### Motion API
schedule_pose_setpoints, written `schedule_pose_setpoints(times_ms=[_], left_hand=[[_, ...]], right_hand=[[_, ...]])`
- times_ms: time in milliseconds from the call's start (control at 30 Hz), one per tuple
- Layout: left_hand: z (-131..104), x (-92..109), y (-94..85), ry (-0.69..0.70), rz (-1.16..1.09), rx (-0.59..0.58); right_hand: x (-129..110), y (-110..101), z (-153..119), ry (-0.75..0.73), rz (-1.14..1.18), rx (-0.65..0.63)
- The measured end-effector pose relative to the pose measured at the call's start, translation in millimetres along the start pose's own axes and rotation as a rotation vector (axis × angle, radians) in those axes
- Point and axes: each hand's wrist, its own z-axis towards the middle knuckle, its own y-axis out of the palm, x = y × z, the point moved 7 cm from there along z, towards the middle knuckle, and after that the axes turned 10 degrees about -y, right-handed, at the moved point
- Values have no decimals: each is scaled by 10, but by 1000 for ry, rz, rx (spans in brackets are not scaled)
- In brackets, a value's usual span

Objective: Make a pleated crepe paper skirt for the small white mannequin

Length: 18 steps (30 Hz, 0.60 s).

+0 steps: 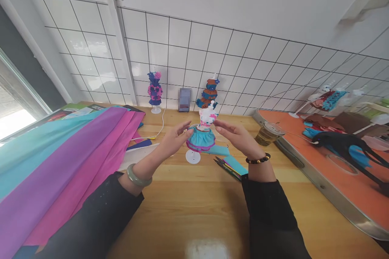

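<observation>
A small white dress form stands on a round white base [193,157] at the middle of the table. It wears a white top with pink patches [208,116] and a turquoise ruffled skirt [201,139] edged in magenta. On the skirt's left side is my left hand [179,137], fingers apart, its fingertips at the skirt's upper edge. To the right, my right hand [231,132] has its fingers stretched toward the form's waist. Neither hand wraps round anything. Whether the fingertips touch the fabric is hard to tell.
Turquoise, purple and pink cloth [75,162] covers the left side. Two dressed forms [155,91] [209,95] and a phone [184,100] stand by the wall. Scissors [226,166], a glass [269,133] and an orange board [322,162] with a black glue gun [343,145] lie right.
</observation>
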Motion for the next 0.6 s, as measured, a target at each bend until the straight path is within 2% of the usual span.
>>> schedule_pose_setpoints(times_ms=[100,233,333,467,600], left_hand=[[-16,81,-142,7,22,136],[-67,183,-357,49,2,363],[-126,254,-443,103,-33,468],[-229,355,-452,152,-42,541],[-356,467,-339,220,11,543]], right_hand=[[38,-183,-69,73,-71,122],[52,-328,-136,79,-108,203],[168,-381,-202,77,-121,239],[562,-376,-362,95,-104,251],[1008,-423,-592,186,-193,239]])
